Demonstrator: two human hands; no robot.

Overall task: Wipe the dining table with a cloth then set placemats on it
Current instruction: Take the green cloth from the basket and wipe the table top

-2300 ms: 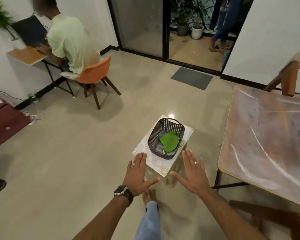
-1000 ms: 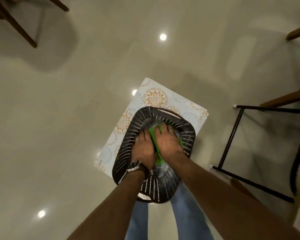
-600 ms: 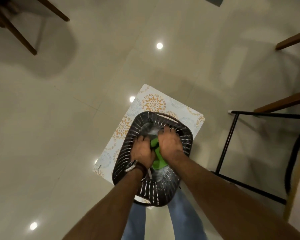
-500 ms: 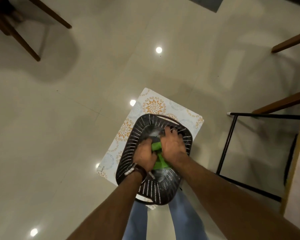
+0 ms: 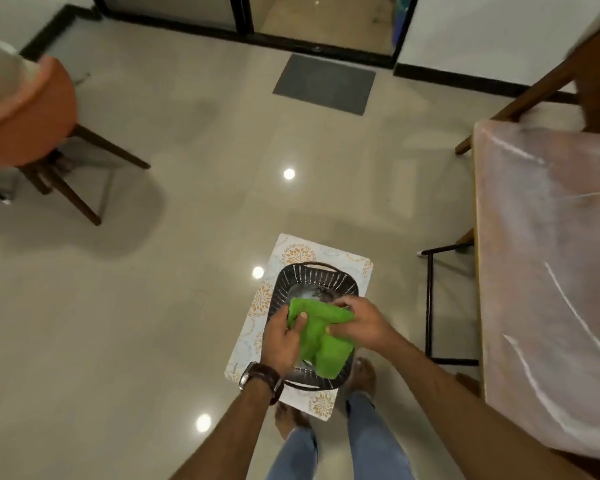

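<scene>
A green cloth [image 5: 321, 336] hangs between both my hands, just above a dark slotted basket [image 5: 314, 277]. My left hand [image 5: 283, 337] grips its left part, thumb on top. My right hand [image 5: 359, 322] pinches its upper right edge. The basket stands on a small stool with a floral patterned top [image 5: 293, 252]. Something pale and shiny lies in the bottom of the basket. The dining table [image 5: 548, 271], under a clear plastic cover, fills the right side of the view.
An orange chair [image 5: 32, 112] with wooden legs stands at the left. A wooden chair [image 5: 568, 77] is at the table's far end. A black metal frame [image 5: 430, 303] sits under the table beside the stool. A grey doormat [image 5: 324, 83] lies by the glass door.
Both hands were down in the basket on the green cloth; now they have lifted it out and hold it above the basket. My head has tilted up, showing the table.
</scene>
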